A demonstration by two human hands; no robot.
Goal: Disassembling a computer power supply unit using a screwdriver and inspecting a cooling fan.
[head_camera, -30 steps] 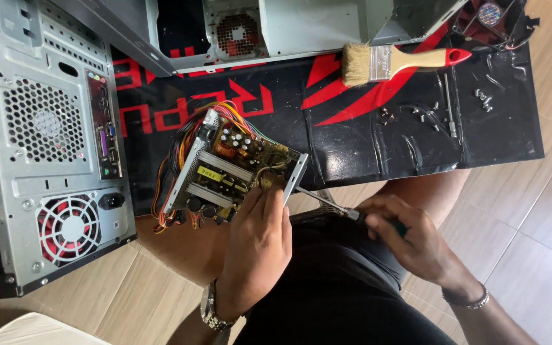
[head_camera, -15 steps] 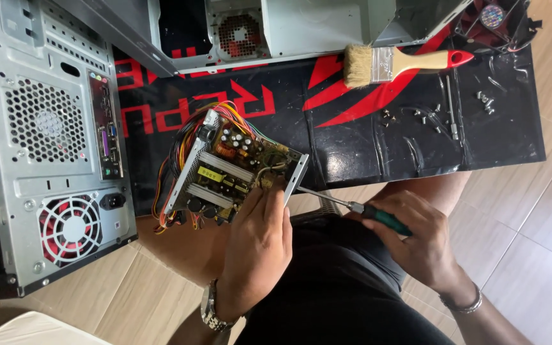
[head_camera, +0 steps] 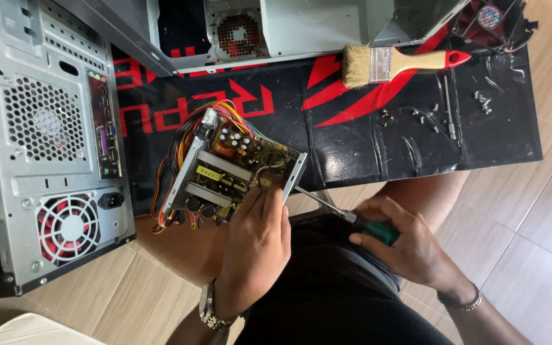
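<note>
Closer now, right hand (head_camera: 410, 246) grips screwdriver (head_camera: 343, 214) at power supply (head_camera: 231, 169), left hand (head_camera: 257, 246) clasping it.

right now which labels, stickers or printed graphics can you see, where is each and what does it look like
Mat graphic: large red lettering and angular shapes across the black mat.
Yellow labels: small rectangles on the open power supply board.
White sticker: small square on the computer case back, beside the power socket.
Fan sticker: round, shiny, top right.
</note>
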